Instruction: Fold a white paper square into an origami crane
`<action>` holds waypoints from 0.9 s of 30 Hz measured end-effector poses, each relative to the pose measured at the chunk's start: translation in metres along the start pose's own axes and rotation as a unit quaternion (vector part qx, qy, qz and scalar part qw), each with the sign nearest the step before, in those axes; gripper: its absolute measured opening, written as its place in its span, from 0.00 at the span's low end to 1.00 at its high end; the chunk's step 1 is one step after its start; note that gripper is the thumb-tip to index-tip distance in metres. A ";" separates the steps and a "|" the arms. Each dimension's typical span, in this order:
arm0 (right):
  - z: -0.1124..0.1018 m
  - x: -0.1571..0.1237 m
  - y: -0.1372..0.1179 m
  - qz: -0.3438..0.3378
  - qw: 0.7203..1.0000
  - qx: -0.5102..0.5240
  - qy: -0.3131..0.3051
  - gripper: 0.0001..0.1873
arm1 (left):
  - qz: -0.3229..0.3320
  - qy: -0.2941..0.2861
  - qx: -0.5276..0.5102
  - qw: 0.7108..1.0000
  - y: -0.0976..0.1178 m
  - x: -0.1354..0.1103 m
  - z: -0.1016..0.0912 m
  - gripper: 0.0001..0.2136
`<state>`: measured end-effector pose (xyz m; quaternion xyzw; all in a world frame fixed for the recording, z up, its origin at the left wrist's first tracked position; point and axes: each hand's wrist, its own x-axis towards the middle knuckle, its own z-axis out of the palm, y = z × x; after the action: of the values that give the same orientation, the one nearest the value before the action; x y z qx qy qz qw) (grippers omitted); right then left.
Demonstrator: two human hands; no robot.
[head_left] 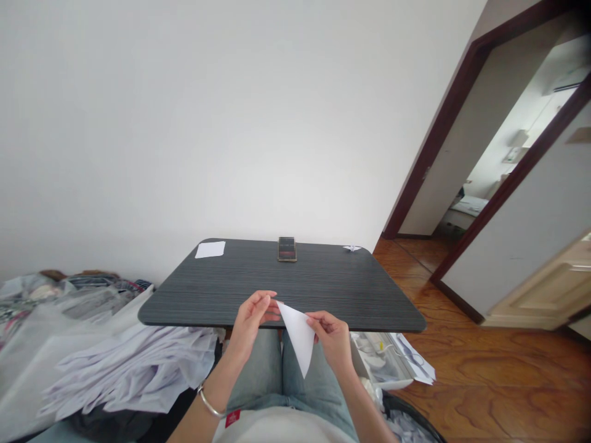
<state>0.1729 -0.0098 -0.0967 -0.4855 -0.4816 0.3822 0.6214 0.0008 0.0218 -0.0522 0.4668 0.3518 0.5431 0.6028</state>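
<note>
Both of my hands hold a white paper folded into a triangle [298,335] just in front of the near edge of the dark table [231,289]. My left hand [252,317] pinches the triangle's upper left corner. On the right corner, the fingers of my right hand [330,335] are closed. The triangle's long point hangs down over my lap. A silver bangle sits on my left wrist.
On the table lie a white sheet [210,249] at the far left, a phone [287,248] at the far middle and a small folded paper figure [352,248] at the far right. White cloth [129,369] is piled at my left. A box [392,360] sits on the wooden floor at my right.
</note>
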 end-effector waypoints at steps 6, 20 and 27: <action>0.000 0.000 0.002 -0.002 1.000 -0.014 -0.005 0.12 | 0.016 0.011 0.024 1.000 0.001 0.004 -0.002 0.13; 0.001 -0.001 0.002 -0.009 0.999 -0.029 -0.016 0.13 | 0.077 0.029 0.113 0.990 0.000 0.003 0.000 0.11; 0.000 -0.002 0.003 -0.016 1.000 -0.023 -0.009 0.12 | 0.079 0.046 0.085 0.992 0.003 0.001 -0.001 0.12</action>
<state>0.1720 -0.0105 -0.0996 -0.4882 -0.5037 0.3654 0.6120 -0.0011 0.0231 -0.0494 0.5173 0.3859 0.5777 0.4997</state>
